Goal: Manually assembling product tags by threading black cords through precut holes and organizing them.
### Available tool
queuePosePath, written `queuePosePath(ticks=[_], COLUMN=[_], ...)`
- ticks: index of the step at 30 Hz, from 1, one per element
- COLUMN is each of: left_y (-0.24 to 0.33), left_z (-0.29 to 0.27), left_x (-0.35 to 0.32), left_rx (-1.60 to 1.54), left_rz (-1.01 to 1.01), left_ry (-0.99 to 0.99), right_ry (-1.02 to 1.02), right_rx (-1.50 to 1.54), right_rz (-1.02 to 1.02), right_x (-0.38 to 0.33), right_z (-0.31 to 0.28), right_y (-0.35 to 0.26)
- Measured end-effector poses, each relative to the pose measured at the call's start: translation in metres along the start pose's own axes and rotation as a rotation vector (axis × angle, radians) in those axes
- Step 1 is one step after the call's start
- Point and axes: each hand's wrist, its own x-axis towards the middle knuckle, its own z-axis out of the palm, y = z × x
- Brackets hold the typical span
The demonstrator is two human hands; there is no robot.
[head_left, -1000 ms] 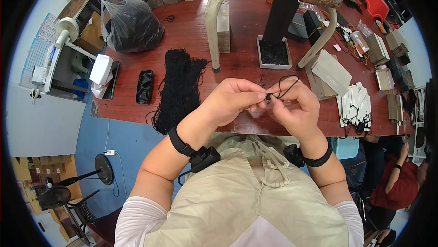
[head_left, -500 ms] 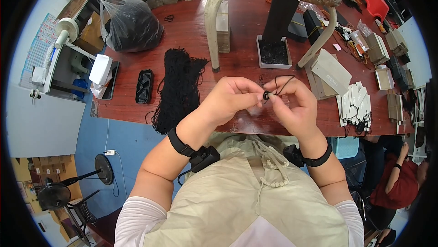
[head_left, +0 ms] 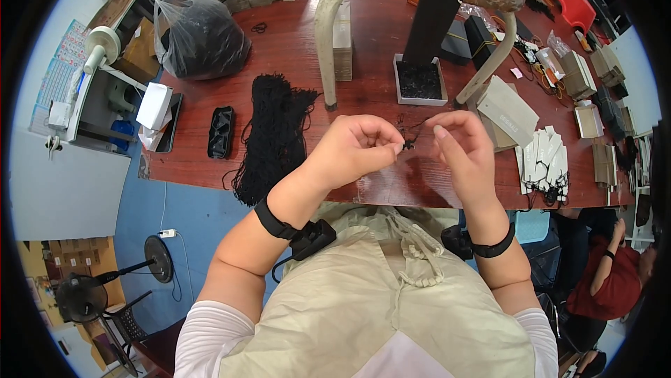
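Note:
Over the front of the red-brown table, my left hand (head_left: 360, 146) is closed in a pinch on a thin black cord. At its fingertips sits a small dark knot or bead (head_left: 409, 145), too small to make out fully. A strand of the black cord (head_left: 417, 125) runs across to my right hand (head_left: 465, 151), whose thumb and forefinger close on its end. The other right fingers are curled. Left of my left hand lies a thick bundle of black cords (head_left: 271, 133), and beside that a black compartmented tray (head_left: 221, 132).
A metal-legged stand (head_left: 326, 42) rises over the table. Behind my hands, a white-rimmed box (head_left: 419, 100) holds small black pieces. White tags (head_left: 544, 161) with black cords and grey cards (head_left: 507, 109) lie right. A plastic bag (head_left: 203, 35) stands back left; a person in red (head_left: 604, 280) sits right.
My right hand has moved right, away from the left fingertips, and its cord loop has drawn out into a strand. My left hand stays nearly in place, still pinching.

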Motion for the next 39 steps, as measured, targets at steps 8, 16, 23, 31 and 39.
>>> queuePosePath(ticks=[8, 16, 23, 31, 39], left_y=[0.001, 0.001, 0.002, 0.011, 0.022], left_z=[-0.005, -0.004, -0.002, 0.0, 0.007], left_x=[0.001, -0.001, 0.0, 0.002, 0.001], left_rx=[0.324, 0.351, 0.318, 0.42, 0.66], left_rz=[0.138, 0.129, 0.162, 0.17, 0.466], left_ry=[-0.054, -0.046, 0.059, 0.1, 0.136], right_ry=[-0.564, -0.572, -0.436, -0.268, -0.15], right_rx=[0.348, 0.443, 0.423, 0.024, -0.795], right_rz=[0.354, 0.607, 0.429, -0.012, -0.733], right_x=[0.008, 0.017, 0.015, 0.011, 0.01], right_z=[-0.002, -0.012, -0.003, 0.006, 0.011], right_y=[-0.022, -0.012, -0.011, -0.032, -0.053])
